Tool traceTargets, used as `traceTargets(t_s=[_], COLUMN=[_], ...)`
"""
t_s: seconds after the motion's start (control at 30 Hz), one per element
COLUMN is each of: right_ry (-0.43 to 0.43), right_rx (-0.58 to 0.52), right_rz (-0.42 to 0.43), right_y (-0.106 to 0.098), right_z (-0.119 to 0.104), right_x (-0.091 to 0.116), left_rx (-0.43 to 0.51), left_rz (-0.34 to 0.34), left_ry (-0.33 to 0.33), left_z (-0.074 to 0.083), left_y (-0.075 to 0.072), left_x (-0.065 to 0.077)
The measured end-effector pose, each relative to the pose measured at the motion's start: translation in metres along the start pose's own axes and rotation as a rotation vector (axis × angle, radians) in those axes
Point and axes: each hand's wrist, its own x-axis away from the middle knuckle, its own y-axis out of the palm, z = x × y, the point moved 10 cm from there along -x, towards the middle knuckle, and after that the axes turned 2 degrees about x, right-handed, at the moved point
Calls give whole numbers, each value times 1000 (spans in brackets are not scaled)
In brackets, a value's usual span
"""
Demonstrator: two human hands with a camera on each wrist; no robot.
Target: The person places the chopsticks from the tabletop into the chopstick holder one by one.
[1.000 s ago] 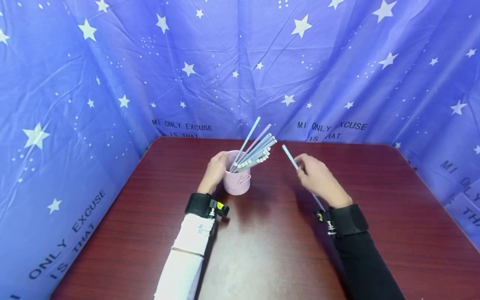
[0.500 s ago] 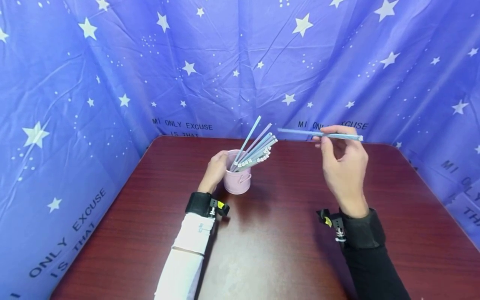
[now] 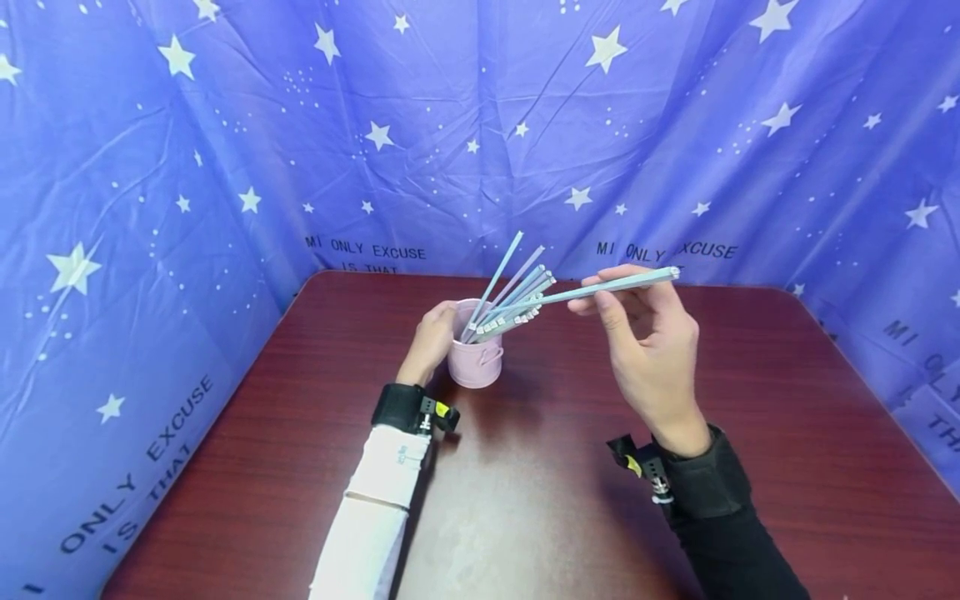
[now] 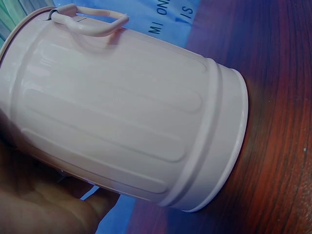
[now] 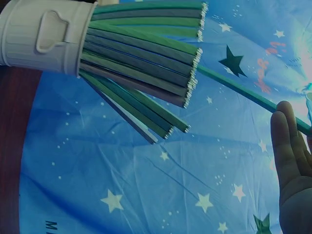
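A small pink pail (image 3: 475, 368) with a side handle stands on the table, a bundle of thin pastel sticks (image 3: 525, 283) with white ends leaning out to the right. My left hand (image 3: 430, 340) grips the pail's left side at the rim. In the left wrist view, its fingers (image 4: 53, 209) curl at the pail wall (image 4: 112, 97). Between thumb and fingers, my right hand (image 3: 654, 358) pinches a pale green stick (image 3: 615, 285) held nearly level. Its far end points left and overlaps the bundle in the head view; the right wrist view shows that end behind the bundle (image 5: 141, 58).
The dark red wooden table (image 3: 525, 500) stretches out around the pail. Behind and beside it hangs a blue curtain (image 3: 450, 167) with white stars and lettering. Each wrist wears a black strap (image 3: 708, 475) with a small camera.
My right hand lifted a stick from low on the right, turned it level, then moved left, bringing its far end to the bundle. The left hand and pail stayed put.
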Motion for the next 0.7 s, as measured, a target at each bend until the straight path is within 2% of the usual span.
traceTargets(t_s=[0.13,0.4,0.57,0.7], right_ry=[12,40,124,225], right_rx=[74,136,189,333], right_rz=[-34,-51,-71,-119], right_y=[6,5,4,3], right_z=[2,9,21,39], right_x=[3,4,5,8], left_rx=[-1,-3,-6,0], left_rz=[0,4,6,5], left_ry=[2,5,-6,-9], left_z=[-1,1,0,-1], left_y=[0,0,0,0], left_x=[0,-1,-1,0])
